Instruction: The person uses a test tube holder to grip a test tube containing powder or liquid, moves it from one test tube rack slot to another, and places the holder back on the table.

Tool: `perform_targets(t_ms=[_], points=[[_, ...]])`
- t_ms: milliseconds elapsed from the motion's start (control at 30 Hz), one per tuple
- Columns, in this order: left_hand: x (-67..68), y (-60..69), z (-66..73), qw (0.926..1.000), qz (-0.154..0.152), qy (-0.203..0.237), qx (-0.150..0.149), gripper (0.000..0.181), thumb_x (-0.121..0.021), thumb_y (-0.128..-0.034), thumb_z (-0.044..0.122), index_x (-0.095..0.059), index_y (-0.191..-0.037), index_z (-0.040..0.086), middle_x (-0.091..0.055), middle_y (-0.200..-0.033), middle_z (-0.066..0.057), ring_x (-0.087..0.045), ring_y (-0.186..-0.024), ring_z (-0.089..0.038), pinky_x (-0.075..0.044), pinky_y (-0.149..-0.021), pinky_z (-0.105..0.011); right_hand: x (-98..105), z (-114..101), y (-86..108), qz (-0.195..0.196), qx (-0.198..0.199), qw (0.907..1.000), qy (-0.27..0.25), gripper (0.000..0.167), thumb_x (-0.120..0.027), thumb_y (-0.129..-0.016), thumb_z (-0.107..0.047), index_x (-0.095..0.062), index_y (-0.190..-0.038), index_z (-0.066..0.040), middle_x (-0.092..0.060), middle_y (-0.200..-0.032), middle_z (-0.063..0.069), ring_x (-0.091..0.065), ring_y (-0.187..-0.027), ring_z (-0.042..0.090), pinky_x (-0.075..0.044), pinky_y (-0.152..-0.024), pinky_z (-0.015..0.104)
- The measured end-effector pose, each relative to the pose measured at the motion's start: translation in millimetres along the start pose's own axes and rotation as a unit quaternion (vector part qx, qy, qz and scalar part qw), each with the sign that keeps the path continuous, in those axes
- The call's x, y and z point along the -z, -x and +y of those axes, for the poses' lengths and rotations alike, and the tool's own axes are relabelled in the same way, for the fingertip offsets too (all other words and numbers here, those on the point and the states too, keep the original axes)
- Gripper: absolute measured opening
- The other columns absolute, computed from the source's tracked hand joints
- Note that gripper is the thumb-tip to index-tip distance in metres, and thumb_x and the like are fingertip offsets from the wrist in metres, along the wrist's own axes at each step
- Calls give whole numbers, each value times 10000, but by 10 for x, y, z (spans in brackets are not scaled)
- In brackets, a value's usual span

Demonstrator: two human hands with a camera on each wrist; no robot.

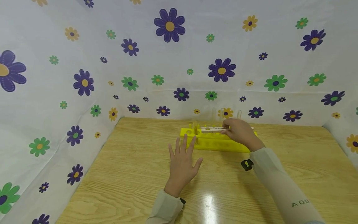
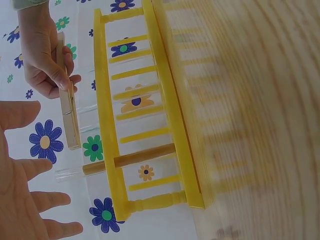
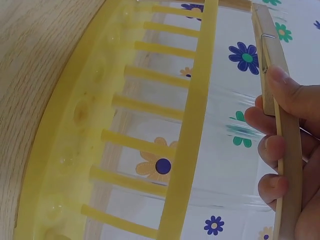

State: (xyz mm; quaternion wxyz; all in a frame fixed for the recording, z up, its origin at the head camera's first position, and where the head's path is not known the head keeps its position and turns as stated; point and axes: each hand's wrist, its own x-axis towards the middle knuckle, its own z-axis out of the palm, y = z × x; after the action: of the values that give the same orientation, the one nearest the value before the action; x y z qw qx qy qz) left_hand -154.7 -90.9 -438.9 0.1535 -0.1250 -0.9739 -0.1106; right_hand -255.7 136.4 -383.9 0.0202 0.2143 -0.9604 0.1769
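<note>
A yellow test tube rack (image 1: 218, 145) stands on the table near the back. At its left end a glass test tube with amber liquid (image 2: 145, 156) is upright in a hole. My right hand (image 1: 241, 132) holds a wooden test tube clamp (image 3: 287, 150) level above the rack, thumb on one side and fingers curled on the other. The clamp's jaw end points left, close beside the amber tube's upper part. My left hand (image 1: 182, 166) is in front of the rack's left end, palm toward it, with fingers spread and nothing held.
Several clear glass tubes (image 1: 239, 114) stick up at the back of the rack, behind my right hand. The wooden table (image 1: 126, 174) ends against a white cloth with flowers (image 1: 190, 56). A black wrist device (image 1: 247, 165) hangs under my right sleeve.
</note>
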Motion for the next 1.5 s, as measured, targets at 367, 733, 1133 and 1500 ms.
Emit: perform_targets(t_ms=[367,733,1133,1500], points=[[-1,-9,21,9999,-118,51,23,718,-530,-902,480,-222,-1506,243,-221,-1563,-123,-206,-1422,-414,-145,-1085,-672,29,58,56,33,1,10000,-65,174,-684,-855,-242,-668,-905,-76,-694,-884,68,-539,-682,172,-521,-698,363],[14,-11,39,9998,-108,173,37,730,-552,-895,464,-220,-1507,244,-198,-1570,-115,-201,-1422,-419,-143,-1083,-677,70,125,189,68,-81,9999,-48,173,-686,-853,-235,-667,-922,-77,-685,-883,68,-538,-693,172,-520,-705,373],[-6,-9,36,9997,-26,227,28,731,-570,-888,455,-239,-1502,236,-220,-1562,-125,-208,-1419,-422,-141,-1080,-681,115,215,354,125,-294,9995,57,186,-675,-862,-232,-656,-936,-63,-685,-898,79,-533,-671,162,-515,-681,363],[-31,-13,28,9999,47,114,7,734,-561,-887,470,-237,-1502,237,-267,-1543,-140,-254,-1400,-429,-180,-1066,-682,191,330,481,215,-317,9992,105,172,-662,-870,-213,-646,-935,-55,-682,-896,92,-531,-673,163,-508,-671,381]])
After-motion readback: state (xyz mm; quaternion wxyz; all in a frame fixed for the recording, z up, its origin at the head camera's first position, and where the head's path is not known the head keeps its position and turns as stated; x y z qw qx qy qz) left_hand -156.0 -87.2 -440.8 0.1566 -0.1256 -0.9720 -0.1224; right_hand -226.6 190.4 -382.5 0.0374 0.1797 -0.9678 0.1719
